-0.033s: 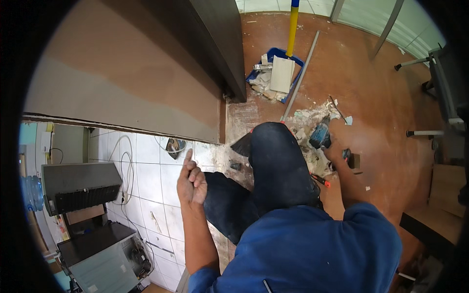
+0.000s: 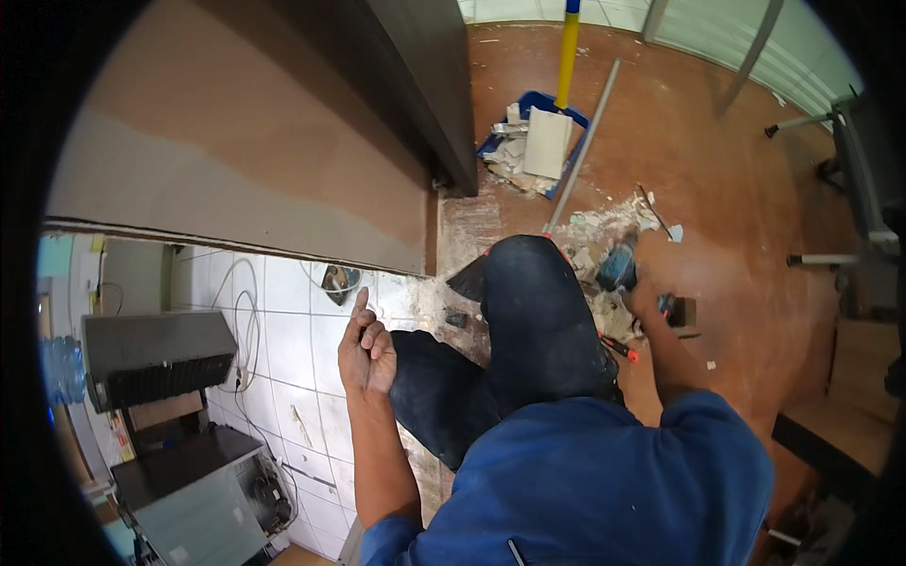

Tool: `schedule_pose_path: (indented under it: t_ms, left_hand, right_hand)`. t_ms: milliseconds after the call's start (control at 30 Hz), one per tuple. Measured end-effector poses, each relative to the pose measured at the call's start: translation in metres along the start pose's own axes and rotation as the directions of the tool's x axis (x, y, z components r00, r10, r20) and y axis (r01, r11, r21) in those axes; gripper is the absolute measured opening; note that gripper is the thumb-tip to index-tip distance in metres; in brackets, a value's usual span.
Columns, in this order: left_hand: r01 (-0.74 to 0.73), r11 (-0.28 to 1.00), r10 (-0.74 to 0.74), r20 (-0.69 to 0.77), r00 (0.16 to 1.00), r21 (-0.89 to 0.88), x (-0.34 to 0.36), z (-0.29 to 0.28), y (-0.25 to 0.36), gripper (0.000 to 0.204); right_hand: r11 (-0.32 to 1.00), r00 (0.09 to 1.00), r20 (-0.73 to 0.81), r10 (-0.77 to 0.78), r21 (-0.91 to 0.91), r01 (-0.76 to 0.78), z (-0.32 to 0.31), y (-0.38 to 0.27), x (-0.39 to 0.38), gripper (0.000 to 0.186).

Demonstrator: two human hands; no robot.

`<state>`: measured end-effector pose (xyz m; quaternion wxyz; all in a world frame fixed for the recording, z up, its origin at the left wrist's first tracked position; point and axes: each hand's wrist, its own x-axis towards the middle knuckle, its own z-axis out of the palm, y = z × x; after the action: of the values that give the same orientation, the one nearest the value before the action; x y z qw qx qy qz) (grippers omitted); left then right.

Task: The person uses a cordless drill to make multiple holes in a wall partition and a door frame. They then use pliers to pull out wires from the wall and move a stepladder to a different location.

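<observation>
My right hand [image 2: 647, 300] is closed around the handle of a blue and black cordless drill [image 2: 618, 266]. The drill is low over the rubble on the floor at my right, its chuck pointing away from me. My left hand [image 2: 368, 354] is raised beside my left knee, above the white tiles. Its index finger stretches out and the other fingers curl loosely; nothing shows in it. An orange and black handled tool [image 2: 621, 348] lies by my right knee. A dark wide blade [image 2: 466, 280] pokes out beside that knee, partly hidden.
Ahead is a blue dustpan [image 2: 578, 160] heaped with debris, with a yellow pole [image 2: 567, 61]. Beside it lies a long grey pole [image 2: 587, 137]. A brown door [image 2: 255, 179] fills the upper left. Another power tool [image 2: 337, 283] lies on the tiles. Chair legs [image 2: 819, 258] stand right.
The drill and my right hand have shifted very slightly and the drill looks more blurred. My left hand has moved a little to the left.
</observation>
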<state>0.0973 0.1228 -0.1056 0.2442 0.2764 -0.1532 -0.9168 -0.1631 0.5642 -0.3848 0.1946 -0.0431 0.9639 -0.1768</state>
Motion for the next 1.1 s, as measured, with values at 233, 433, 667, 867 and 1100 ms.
schedule_pose_path:
  t_ms: [233,433,667,867,1100]
  left_hand:
    - [-0.167,0.985,0.17,-0.103,0.98,0.041,0.003,0.038,0.062,0.007]
    - [-0.492,0.525,0.636,0.064,0.769,0.695,-0.005,0.113,0.121,0.062]
    - [-0.466,-0.329,0.61,0.561,0.559,0.821,0.016,0.154,0.175,0.058]
    - [-0.505,-0.266,0.623,0.546,0.56,0.821,0.035,0.138,0.181,0.059]
    - [-0.599,-0.224,0.611,0.59,0.528,0.769,0.036,0.141,0.176,0.054]
  right_hand:
    - [0.995,0.997,-0.075,-0.01,-0.096,0.003,0.083,0.023,0.011,0.094]
    - [0.891,0.875,-0.321,-0.362,-0.396,0.223,0.073,0.005,-0.007,0.073]
    - [0.937,0.92,0.217,-0.326,0.206,0.283,0.114,0.023,-0.047,0.05]
    - [0.927,0.879,0.36,-0.312,0.318,0.199,0.146,0.063,-0.044,0.04]
    - [0.744,0.81,0.355,-0.468,0.652,0.144,0.153,0.071,-0.035,0.031]
